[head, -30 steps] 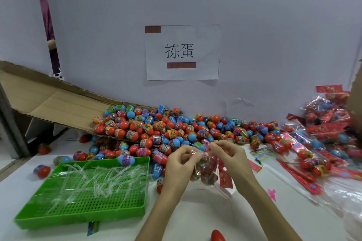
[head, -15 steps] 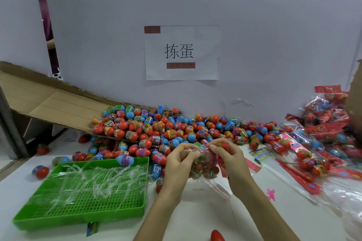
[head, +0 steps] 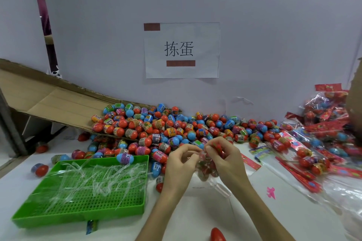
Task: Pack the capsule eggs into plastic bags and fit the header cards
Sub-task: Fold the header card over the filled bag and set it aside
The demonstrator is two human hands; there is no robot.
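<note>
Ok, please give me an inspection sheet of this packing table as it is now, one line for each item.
Surface: white table, crowded at the back and right.
Job's things: heap of loose capsule eggs; plastic bag with eggs inside, between the hands; red header card at its top; packed bags piled at right.
Clutter: green tray holding clear plastic strips; stray egg at left; pink scrap.
Hands: left hand and right hand both pinch the bag's top.
Cables: nothing seen.
Surroundings: grey wall, paper sign, cardboard ramp.
</note>
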